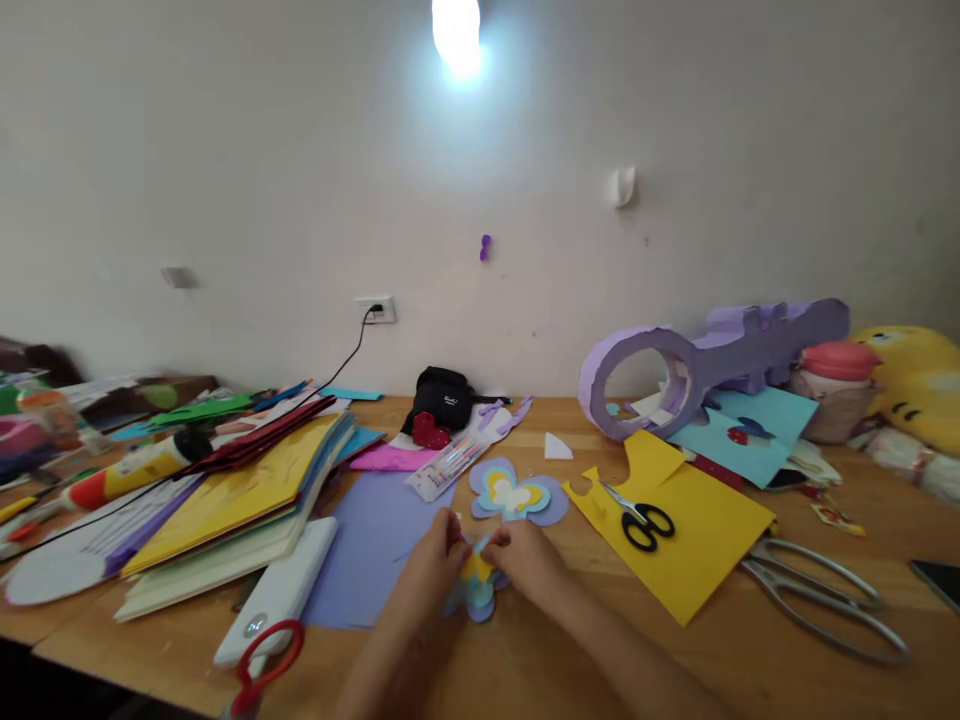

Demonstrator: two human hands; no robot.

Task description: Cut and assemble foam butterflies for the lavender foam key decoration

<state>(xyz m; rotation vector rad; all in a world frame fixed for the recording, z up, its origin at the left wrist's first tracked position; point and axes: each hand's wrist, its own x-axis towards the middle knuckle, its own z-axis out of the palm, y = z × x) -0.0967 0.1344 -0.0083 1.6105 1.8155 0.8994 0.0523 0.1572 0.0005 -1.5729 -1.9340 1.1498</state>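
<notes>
In the head view a layered paper butterfly (480, 600), blue and purple with a yellow layer on top, is low over the wooden table between my hands. My left hand (437, 552) pinches its left side, fingers curled. On the opposite side my right hand (527, 560) holds it with thumb and fingertips together. Both hands cover part of the wings. Just beyond them lies a second paper butterfly (514, 492) in purple, blue, yellow and white layers. Black-handled scissors (643, 522) rest to the right on a cut yellow sheet (694, 545).
Left are a purple sheet (360, 560), a white power bank (281, 590), red-handled scissors (262, 665) and stacked coloured paper (240, 480). Behind stand a black pouch (441, 400) and a pen pack (448, 465). At right are a purple key-shaped cutout (697, 360) and large metal scissors (821, 595).
</notes>
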